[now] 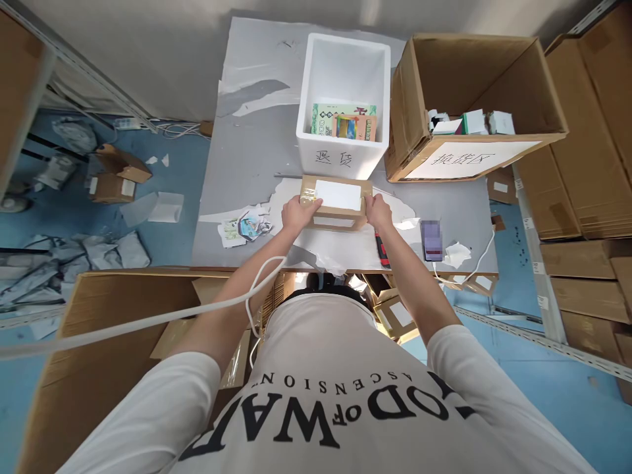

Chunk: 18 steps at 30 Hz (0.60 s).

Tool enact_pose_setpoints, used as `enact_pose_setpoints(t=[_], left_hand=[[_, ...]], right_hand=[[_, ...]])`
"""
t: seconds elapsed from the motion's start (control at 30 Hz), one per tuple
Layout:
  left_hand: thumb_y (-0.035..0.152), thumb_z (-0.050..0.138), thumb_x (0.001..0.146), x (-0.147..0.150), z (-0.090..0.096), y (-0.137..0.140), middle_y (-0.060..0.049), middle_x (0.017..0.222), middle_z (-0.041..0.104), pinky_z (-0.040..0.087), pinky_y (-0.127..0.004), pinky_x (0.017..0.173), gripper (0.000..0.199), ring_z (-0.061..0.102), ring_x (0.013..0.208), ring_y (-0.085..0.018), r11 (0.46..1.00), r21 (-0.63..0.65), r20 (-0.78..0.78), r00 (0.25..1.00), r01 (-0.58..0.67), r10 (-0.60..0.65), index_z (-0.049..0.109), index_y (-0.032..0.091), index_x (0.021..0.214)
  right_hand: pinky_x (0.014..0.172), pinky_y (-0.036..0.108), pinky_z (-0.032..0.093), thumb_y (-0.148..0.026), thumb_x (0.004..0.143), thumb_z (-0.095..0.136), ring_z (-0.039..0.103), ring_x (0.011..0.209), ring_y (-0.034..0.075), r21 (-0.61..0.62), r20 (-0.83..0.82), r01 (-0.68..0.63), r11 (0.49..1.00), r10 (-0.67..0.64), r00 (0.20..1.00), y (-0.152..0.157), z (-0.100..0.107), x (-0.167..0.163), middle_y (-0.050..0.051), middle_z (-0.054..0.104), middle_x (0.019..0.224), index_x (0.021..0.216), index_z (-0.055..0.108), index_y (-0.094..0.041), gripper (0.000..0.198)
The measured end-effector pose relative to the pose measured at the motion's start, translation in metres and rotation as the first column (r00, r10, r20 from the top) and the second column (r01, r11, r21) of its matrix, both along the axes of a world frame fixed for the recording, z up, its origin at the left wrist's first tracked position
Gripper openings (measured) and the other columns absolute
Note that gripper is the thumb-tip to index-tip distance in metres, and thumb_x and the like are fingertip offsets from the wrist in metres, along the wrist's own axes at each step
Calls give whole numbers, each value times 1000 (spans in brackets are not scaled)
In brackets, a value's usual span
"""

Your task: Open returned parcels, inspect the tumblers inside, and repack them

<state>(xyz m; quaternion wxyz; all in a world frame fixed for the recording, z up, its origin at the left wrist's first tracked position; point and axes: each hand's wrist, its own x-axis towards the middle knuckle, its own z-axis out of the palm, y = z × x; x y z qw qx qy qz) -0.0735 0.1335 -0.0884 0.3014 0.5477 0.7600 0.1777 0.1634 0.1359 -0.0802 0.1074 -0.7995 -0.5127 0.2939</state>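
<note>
A small taped cardboard box (pixel 338 209) with a white label on top is gripped at both ends, over the middle of the table. My left hand (pixel 299 214) closes on its left end, thumb on the top face. On the right end, my right hand (pixel 378 210) is closed too. Just under my right wrist lies a red and black tool (pixel 382 250), partly hidden by the arm. Behind the small box stands a white foam box (pixel 343 155) with handwriting on its front and green and orange printed packets (pixel 345 122) inside.
A large open carton (pixel 486 155) with small boxes stands at the back right. A phone (pixel 432 241) with a white cable lies on the table (pixel 247 151); crumpled printed wrapping (pixel 247 225) is at left. Another big carton (pixel 99 342) stands front left; a white cord (pixel 148 320) crosses my left arm.
</note>
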Motion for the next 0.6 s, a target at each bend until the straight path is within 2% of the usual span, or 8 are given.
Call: enact_pose_setpoints(t=[0.13, 0.23, 0.37, 0.5, 0.6], left_hand=[[70, 58, 74, -1, -2, 21, -11, 98, 74, 47, -33, 81, 58, 66, 98, -29, 999, 5, 5, 999, -32, 32, 71, 19, 98], [71, 59, 72, -6, -3, 21, -11, 94, 74, 47, -34, 81, 59, 67, 96, -30, 1000, -1, -12, 1000, -11, 11, 73, 18, 94], [70, 60, 72, -15, -14, -13, -13, 88, 74, 48, -35, 78, 58, 68, 92, -31, 997, -63, -9, 999, 41, -42, 75, 17, 90], [64, 64, 73, -22, -35, -53, -9, 93, 75, 49, -34, 80, 54, 68, 93, -29, 998, -43, 61, 997, 48, -45, 72, 20, 103], [63, 69, 70, -23, -48, -66, -8, 96, 75, 50, -35, 85, 55, 68, 95, -28, 998, -62, 92, 996, 23, -18, 70, 22, 107]], right_hand=[[89, 44, 44, -50, 99, 20, 61, 101, 31, 11, 55, -15, 1000, 14, 998, 18, 0, -6, 17, 67, 104, 100, 48, -20, 41], [87, 43, 45, -48, 99, 20, 62, 100, 31, -44, 76, -52, 998, 55, 996, 19, -2, -5, 18, 68, 104, 104, 50, -19, 43], [84, 40, 45, -46, 100, 21, 63, 96, 31, -159, 75, -108, 981, 121, 990, -15, -15, -8, 19, 68, 101, 101, 52, -18, 42], [79, 37, 45, -47, 101, 22, 64, 91, 29, -90, 66, -108, 990, 114, 991, -60, -36, -14, 15, 68, 96, 104, 50, -19, 40], [77, 34, 47, -51, 100, 24, 64, 88, 26, -49, -36, -102, 994, 100, 994, -75, -51, -3, 12, 68, 95, 102, 51, -21, 41]])
